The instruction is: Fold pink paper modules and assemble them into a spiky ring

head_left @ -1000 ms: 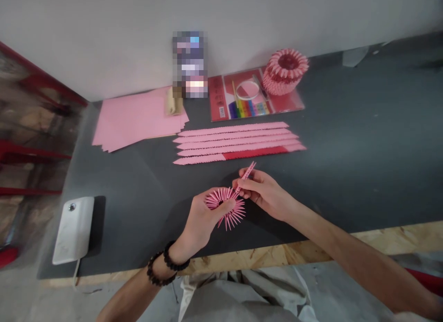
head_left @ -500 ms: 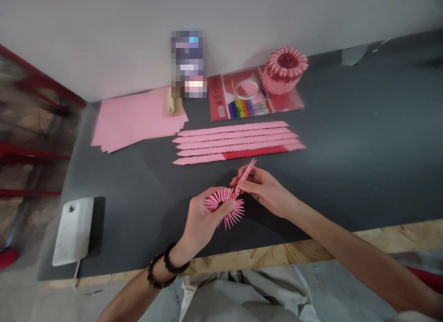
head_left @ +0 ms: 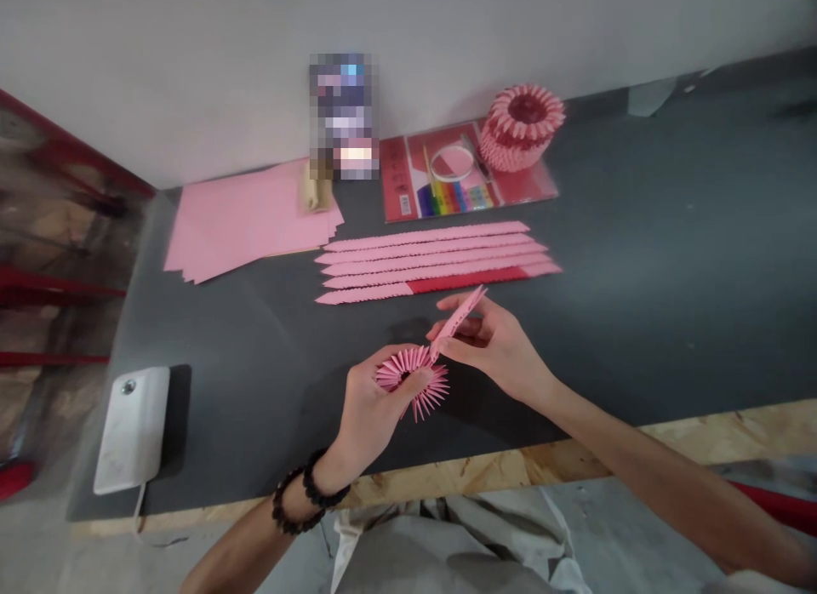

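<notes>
Just below the centre of the frame, your left hand [head_left: 370,407] grips a pink folded-paper ring [head_left: 414,379], its pointed units fanning outward like spokes, thumb pressed across its upper edge. Your right hand [head_left: 494,343] pinches a short pink strip of stacked paper units [head_left: 457,320] between thumb and fingertips; the strip tilts up to the right, and its lower end meets the ring's top right edge. Both hands hover just over the dark grey surface [head_left: 638,262].

A beaded bracelet [head_left: 305,496] circles your left wrist at the lower middle. Above your hands, five long rows of folded pink units [head_left: 434,262] lie side by side, the nearest one partly red. Farther up sits a clear-sleeved instruction card [head_left: 453,181], with a finished pink-and-red woven paper bowl [head_left: 522,126] resting on its right end. A stack of pink paper sheets [head_left: 246,219] lies in the upper left, and a white power bank [head_left: 131,428] sits at the lower left near the surface's edge.
</notes>
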A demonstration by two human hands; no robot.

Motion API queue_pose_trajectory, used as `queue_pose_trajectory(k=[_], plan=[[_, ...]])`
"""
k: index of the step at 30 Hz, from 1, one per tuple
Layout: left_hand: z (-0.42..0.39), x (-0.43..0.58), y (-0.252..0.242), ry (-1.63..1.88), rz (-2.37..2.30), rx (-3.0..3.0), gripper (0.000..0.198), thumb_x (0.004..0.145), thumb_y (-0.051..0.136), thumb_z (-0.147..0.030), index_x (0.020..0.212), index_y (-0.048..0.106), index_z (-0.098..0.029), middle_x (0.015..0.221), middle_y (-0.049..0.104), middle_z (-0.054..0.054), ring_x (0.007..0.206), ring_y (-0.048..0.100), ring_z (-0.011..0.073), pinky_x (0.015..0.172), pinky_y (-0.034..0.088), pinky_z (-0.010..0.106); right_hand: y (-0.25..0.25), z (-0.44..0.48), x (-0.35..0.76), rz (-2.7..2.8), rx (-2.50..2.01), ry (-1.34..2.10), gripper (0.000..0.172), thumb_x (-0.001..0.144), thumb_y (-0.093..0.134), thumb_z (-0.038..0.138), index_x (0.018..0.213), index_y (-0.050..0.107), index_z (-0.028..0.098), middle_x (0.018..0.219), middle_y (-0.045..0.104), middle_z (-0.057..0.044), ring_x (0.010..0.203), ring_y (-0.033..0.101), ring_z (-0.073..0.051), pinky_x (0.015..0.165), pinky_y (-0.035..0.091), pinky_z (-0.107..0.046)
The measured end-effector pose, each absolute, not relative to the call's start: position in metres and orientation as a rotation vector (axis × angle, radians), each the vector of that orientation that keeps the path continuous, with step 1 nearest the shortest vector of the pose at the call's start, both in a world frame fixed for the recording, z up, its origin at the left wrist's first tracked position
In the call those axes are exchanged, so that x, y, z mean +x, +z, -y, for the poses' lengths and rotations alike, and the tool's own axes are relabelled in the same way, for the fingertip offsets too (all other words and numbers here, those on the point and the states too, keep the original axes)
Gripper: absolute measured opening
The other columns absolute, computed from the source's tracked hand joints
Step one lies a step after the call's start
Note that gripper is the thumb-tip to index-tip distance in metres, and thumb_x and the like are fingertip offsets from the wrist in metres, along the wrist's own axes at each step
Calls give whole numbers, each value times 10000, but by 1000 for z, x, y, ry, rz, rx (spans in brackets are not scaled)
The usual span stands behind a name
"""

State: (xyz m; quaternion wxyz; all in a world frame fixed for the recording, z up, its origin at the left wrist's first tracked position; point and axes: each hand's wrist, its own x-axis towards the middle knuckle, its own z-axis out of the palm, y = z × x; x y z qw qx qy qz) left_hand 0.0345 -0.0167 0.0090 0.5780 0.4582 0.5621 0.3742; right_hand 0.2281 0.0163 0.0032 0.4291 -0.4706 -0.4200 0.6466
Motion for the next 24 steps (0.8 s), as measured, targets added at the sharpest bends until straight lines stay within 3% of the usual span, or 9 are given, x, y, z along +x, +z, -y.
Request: queue_pose_trajectory(k=[11, 24], plan=[[17, 36, 10, 934, -1335, 1015, 268, 800, 847, -341, 1006, 786, -181, 931, 811, 30, 842, 727, 180, 825, 569, 266, -10, -19, 222, 655, -1224, 1834, 499, 679, 933, 357, 1064, 660, 194, 839, 765, -18, 766, 741, -168, 878, 619, -367], [17, 38, 5, 939, -1262, 880, 277, 810, 848, -347, 1009, 780, -167, 917, 793, 37, 825, 707, 177, 823, 573, 288, -5, -19, 221, 552, -1167, 1870, 472, 660, 950, 355, 939, 593, 224, 833, 735, 13, 812, 721, -156, 898, 601, -357]])
